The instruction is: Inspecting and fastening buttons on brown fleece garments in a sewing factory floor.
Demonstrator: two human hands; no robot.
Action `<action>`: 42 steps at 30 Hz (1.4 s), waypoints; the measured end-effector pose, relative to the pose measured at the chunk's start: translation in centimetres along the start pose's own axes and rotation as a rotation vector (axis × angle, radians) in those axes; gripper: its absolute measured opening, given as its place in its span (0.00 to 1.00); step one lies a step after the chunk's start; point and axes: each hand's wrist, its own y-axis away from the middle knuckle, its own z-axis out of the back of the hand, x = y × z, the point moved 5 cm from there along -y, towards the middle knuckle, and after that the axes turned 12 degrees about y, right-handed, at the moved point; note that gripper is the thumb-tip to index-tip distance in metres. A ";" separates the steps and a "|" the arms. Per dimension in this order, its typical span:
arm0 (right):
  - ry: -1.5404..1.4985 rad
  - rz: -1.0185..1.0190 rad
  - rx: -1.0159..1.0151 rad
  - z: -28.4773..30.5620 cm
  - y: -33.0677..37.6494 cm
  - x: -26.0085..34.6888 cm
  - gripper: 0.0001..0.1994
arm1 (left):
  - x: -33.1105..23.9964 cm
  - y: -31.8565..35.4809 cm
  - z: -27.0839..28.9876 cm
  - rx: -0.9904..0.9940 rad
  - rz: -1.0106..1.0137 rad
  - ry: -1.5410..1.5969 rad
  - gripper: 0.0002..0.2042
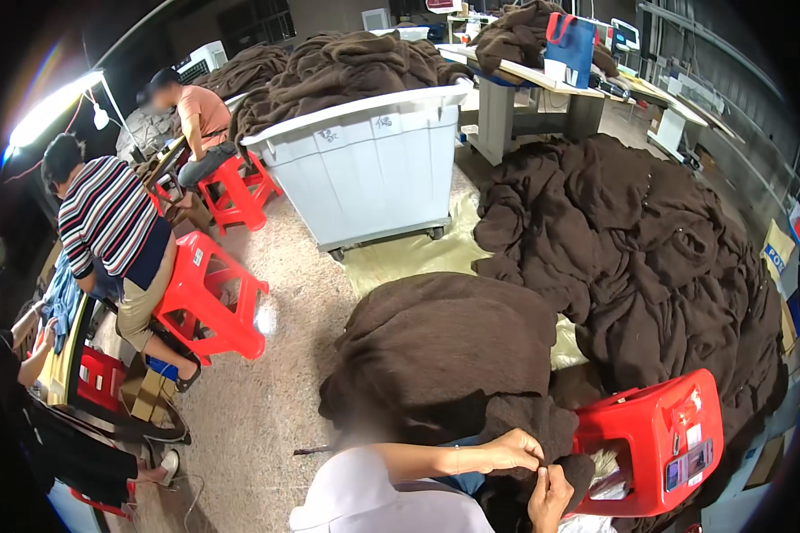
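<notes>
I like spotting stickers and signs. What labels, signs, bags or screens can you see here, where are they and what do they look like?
Stickers: on the side of the red stool by the person's hands, small pale and dark rectangles.
Marks on white bin: dark handwriting near its top rim.
Blue bag: on the far table, red handles, white patch.
Screen: far table, small, pale, lit.
Yellow and blue sign: right edge, tilted.

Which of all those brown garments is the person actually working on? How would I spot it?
Start at the big white bin on wheels, then come down to the nearest red stool. Just left of it lies a brown garment, whose near edge is pinched by the left hand and right hand. Unlike the heap behind, it is apart and held.
</notes>
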 end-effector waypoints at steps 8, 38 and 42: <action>0.027 -0.019 -0.092 -0.1 -0.8 0.5 0.02 | -2.0 -0.6 -1.4 -0.194 -0.080 0.236 0.06; 0.041 -0.492 -0.370 7.7 8.4 -6.1 0.15 | -5.4 -1.4 -1.0 -0.092 0.103 0.356 0.08; 0.138 -0.406 -0.383 7.4 8.9 -6.2 0.17 | -4.7 -1.2 -0.6 -0.087 0.122 0.358 0.08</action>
